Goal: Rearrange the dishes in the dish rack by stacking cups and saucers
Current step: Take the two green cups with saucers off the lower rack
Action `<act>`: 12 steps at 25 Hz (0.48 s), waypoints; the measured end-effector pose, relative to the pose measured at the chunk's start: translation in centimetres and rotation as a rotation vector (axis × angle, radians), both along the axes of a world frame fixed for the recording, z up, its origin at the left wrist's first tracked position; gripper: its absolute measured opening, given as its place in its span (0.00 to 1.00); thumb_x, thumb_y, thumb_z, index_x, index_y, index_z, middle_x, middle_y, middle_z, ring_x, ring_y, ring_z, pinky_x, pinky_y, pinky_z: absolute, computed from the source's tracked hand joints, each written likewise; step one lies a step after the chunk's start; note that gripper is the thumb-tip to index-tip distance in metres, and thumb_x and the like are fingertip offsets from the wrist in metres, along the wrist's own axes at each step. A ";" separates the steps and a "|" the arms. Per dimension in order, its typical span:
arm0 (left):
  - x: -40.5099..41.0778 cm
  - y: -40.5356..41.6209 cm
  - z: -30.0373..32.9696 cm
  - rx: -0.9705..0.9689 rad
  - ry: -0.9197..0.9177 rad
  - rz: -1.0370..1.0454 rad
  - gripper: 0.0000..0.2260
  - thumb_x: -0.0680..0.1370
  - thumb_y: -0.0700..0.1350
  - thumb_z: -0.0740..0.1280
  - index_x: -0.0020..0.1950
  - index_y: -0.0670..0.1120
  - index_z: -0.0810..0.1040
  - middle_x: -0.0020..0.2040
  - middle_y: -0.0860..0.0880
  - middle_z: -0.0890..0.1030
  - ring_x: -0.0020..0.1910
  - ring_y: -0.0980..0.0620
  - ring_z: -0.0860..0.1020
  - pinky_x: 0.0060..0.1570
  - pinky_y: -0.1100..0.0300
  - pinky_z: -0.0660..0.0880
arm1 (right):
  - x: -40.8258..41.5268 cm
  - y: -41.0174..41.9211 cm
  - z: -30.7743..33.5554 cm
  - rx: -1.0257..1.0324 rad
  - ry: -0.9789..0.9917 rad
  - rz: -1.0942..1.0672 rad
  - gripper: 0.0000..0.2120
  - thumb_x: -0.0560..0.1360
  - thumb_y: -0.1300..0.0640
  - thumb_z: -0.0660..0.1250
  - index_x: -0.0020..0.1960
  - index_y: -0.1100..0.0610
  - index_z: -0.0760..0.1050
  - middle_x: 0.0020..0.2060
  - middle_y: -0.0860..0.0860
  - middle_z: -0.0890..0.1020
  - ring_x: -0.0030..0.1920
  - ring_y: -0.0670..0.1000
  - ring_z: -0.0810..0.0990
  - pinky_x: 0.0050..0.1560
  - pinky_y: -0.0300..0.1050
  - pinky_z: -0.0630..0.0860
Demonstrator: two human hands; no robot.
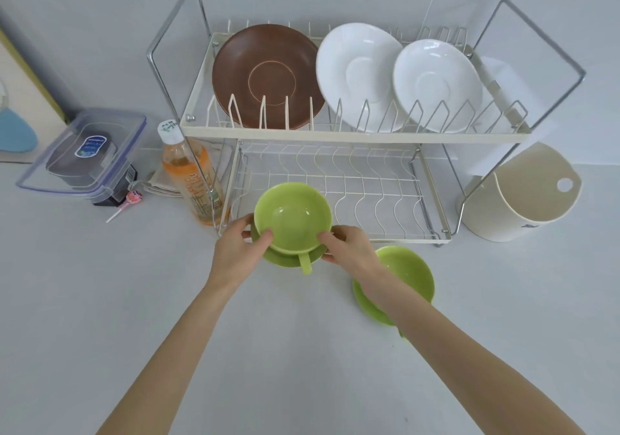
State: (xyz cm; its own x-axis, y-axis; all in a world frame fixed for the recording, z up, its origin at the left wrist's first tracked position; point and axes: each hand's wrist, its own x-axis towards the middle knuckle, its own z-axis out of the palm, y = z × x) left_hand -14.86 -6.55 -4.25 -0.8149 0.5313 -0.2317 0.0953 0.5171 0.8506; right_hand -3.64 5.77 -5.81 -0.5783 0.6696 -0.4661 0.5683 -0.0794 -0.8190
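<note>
Now green cup (292, 220) between 2 hands' fingers (266, 237)

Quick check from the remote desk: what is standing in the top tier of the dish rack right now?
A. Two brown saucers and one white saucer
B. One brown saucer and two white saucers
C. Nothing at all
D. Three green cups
B: a brown saucer stands at the left of the top tier, with a larger white saucer and a smaller white saucer to its right.

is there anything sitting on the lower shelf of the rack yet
No, the lower shelf shows only bare wire; the green cup and saucer are held at its front edge.
</note>
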 end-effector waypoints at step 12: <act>5.4 -5.3 -3.6 -0.047 -0.087 0.028 0.17 0.75 0.40 0.65 0.64 0.43 0.73 0.64 0.45 0.75 0.53 0.52 0.73 0.50 0.61 0.67 | 5.7 -5.5 -2.4 -0.031 -0.032 0.019 0.15 0.71 0.54 0.64 0.55 0.62 0.76 0.47 0.55 0.81 0.53 0.60 0.80 0.59 0.57 0.76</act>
